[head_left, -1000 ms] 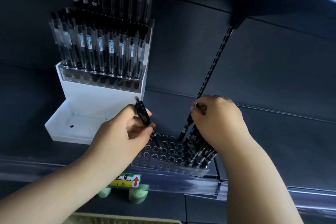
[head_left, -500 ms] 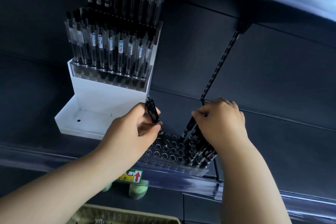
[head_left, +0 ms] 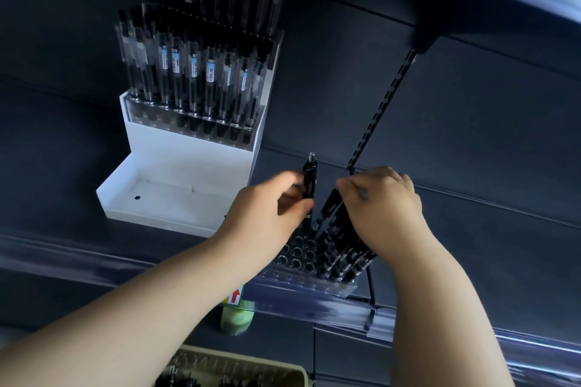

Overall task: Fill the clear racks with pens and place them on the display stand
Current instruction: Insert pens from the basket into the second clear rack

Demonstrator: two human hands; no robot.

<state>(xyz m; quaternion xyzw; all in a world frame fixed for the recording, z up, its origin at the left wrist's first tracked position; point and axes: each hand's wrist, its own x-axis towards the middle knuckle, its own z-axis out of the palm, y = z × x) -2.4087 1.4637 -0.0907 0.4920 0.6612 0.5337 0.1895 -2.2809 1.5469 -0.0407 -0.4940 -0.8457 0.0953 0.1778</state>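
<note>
Filling the clear rack (head_left: 314, 284) at the shelf (head_left: 94, 261) front edge: left hand (head_left: 273, 201) pinching one pen (head_left: 309, 179) upright, right hand (head_left: 382, 198) gripping the seated pens (head_left: 339, 245). Next, likely: lowering the tip squarely into an empty hole (head_left: 295, 253).

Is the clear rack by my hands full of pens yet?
Partly full: black pens crowd the right of the clear rack; empty holes show on its left.

view: head | left hand (head_left: 267, 207): bare | right hand (head_left: 385, 203): bare | left forearm (head_left: 141, 308): bare, unsleeved to frame edge | right forearm (head_left: 440, 308): bare, unsleeved to frame edge
</note>
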